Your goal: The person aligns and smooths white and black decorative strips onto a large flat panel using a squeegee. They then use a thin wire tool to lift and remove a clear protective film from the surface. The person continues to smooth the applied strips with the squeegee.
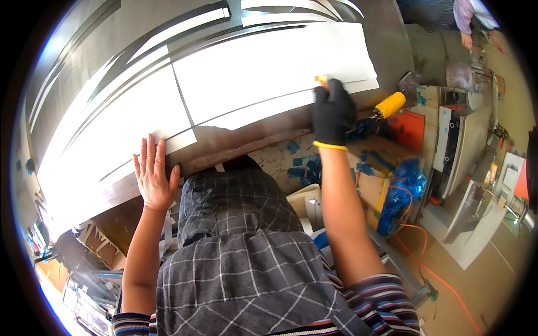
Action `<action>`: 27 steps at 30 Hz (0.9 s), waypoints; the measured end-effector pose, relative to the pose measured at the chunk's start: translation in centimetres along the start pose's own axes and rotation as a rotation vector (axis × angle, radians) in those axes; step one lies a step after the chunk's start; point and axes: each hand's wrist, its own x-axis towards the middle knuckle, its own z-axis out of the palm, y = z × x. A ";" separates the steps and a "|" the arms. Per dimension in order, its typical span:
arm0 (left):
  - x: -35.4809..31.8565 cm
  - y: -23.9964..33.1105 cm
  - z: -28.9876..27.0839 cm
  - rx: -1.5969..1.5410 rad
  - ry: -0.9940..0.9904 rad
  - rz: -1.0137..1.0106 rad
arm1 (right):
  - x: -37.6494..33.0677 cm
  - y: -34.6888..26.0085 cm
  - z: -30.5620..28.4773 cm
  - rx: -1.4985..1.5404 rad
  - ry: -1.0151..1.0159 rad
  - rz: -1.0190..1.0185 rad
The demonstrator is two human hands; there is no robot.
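Observation:
My left hand (pixel 153 176) is bare and lies flat, fingers stretched, at the near edge of a white sheet (pixel 106 120). My right hand (pixel 334 109) wears a black glove with a yellow cuff. It is closed on a small yellow-orange piece (pixel 321 80), slightly blurred, whose kind I cannot make out. This hand is over the right part of a larger white sheet (pixel 246 73). A long dark line runs lengthwise near the sheets' front edge, and another crosses between them. Both sheets lie on a dark worktable (pixel 246 140).
White strips (pixel 291 18) lie at the table's far side. A yellow roll (pixel 390 105) sits by its right corner. Blue plastic film (pixel 403 193) and an orange cord (pixel 431 271) are to the right, beside leaning panels (pixel 465 145). Another person's hand (pixel 466 41) shows at upper right.

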 end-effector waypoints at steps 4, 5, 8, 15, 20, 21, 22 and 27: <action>0.2 0.1 0.0 -0.010 0.019 0.012 | -2.1 -1.8 0.3 0.121 -0.090 -0.029; 0.2 0.1 -0.1 -0.019 0.019 0.014 | -2.6 -3.5 0.3 0.069 -0.181 -0.129; 0.1 0.0 0.1 -0.016 0.033 0.011 | -2.5 -4.9 0.3 0.036 -0.217 -0.144; 0.3 0.3 -0.5 -0.016 0.012 0.001 | -2.2 -3.6 0.1 0.037 -0.041 -0.093; 0.2 0.3 -0.3 -0.021 0.012 -0.020 | -1.1 -2.5 0.2 -0.021 -0.148 -0.080; 0.1 0.4 -0.4 -0.028 0.014 -0.020 | -0.2 -1.0 -0.3 -0.063 -0.120 -0.028; 0.3 0.4 -0.5 -0.029 0.018 -0.014 | 0.0 0.7 0.2 -0.072 -0.044 0.022; 0.3 0.4 -0.4 -0.006 0.021 -0.017 | -3.3 -4.9 0.6 0.142 -0.148 -0.209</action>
